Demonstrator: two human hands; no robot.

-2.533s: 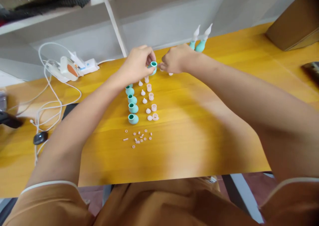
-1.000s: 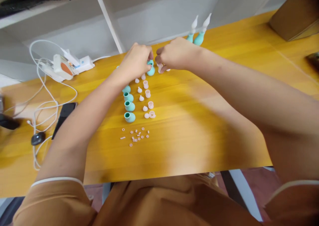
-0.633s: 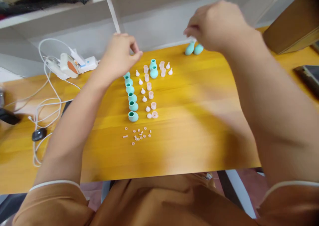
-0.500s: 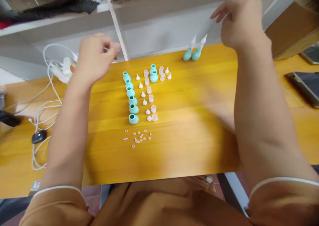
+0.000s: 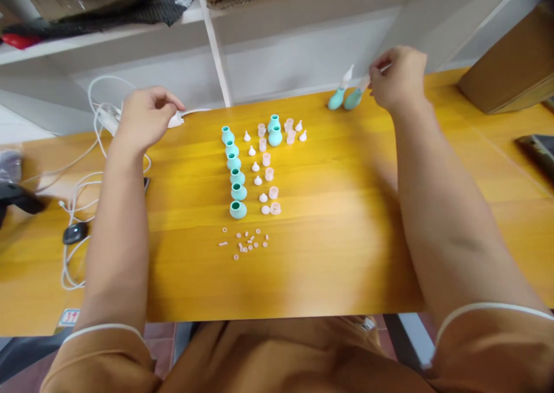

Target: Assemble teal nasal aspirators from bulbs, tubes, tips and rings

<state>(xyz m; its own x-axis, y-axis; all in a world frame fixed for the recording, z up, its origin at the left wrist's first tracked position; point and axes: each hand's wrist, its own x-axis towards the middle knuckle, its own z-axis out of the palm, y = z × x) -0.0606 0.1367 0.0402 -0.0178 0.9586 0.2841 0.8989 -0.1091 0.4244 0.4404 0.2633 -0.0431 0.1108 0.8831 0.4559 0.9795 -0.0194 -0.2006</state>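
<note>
My right hand (image 5: 398, 81) is at the back right of the yellow table (image 5: 346, 220), fingers pinched on the white nozzle of an assembled teal bulb (image 5: 354, 97). A second assembled bulb (image 5: 336, 98) stands just left of it. My left hand (image 5: 145, 116) hovers at the back left with fingers curled and nothing visible in them. Between the hands stands a column of several open teal bulbs (image 5: 238, 210), with two more teal bulbs (image 5: 275, 135) at the back. Beside them are white cone tips (image 5: 258, 180), pink collars (image 5: 273, 193) and tiny pink pieces (image 5: 246, 243).
White cables (image 5: 78, 176) and a power strip lie at the back left, partly behind my left hand. A small black device (image 5: 75, 232) sits near them. A brown box (image 5: 506, 75) and a dark phone (image 5: 539, 148) are on the right. A white shelf post (image 5: 214, 41) rises behind the table.
Both hands left the teal bulb at the middle back, which now stands on the table. The left hand drew off to the left; the right rose, then came down on the assembled bulb's nozzle.
</note>
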